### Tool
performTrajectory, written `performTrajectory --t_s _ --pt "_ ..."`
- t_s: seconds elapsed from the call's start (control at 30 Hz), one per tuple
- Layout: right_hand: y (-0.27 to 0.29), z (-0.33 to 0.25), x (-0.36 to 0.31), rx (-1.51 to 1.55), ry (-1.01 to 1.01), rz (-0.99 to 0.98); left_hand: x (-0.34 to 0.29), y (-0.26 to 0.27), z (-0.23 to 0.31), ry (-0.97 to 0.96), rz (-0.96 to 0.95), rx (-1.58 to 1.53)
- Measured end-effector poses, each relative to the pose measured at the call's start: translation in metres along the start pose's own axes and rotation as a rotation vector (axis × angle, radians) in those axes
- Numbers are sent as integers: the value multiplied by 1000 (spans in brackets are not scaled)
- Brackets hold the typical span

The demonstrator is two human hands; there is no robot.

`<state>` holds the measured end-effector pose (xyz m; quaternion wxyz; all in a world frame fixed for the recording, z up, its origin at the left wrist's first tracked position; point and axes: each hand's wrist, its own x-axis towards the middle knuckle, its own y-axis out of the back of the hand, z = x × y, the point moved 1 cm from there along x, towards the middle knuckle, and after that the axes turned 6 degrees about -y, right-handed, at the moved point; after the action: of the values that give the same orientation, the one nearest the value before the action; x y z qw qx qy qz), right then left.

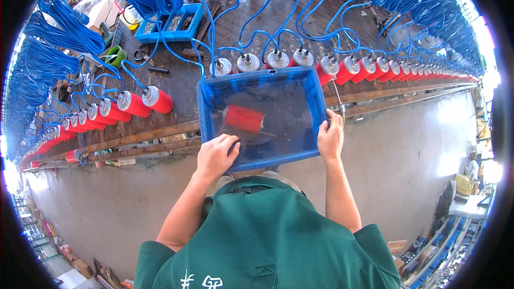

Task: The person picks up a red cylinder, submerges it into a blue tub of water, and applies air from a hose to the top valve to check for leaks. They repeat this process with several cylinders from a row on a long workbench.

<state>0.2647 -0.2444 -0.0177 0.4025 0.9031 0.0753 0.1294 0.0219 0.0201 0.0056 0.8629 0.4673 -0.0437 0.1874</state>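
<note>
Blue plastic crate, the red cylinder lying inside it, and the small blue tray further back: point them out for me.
Blue plastic crate (316,108): head view, on its right wall.
Red cylinder (243,118): head view, middle of its red body.
Small blue tray (196,22): head view, on its right rim.

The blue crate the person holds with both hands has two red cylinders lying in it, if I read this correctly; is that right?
Not quite: the head view shows only one red cylinder lying in the blue crate. The left hand and right hand do both grip its near rim.

A green short-sleeved shirt with white markings; bare forearms and hands.
</note>
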Motion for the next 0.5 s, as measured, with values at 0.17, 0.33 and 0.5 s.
performTrajectory --t_s 0.17,0.33,0.5 --pt "1 -1 0 -1 5 -1 1 1 2 9 -8 12" --pt "2 -2 1 7 1 -8 1 0 2 3 2 17" --pt "1 0 1 5 10 0 1 -1 2 2 2 22"
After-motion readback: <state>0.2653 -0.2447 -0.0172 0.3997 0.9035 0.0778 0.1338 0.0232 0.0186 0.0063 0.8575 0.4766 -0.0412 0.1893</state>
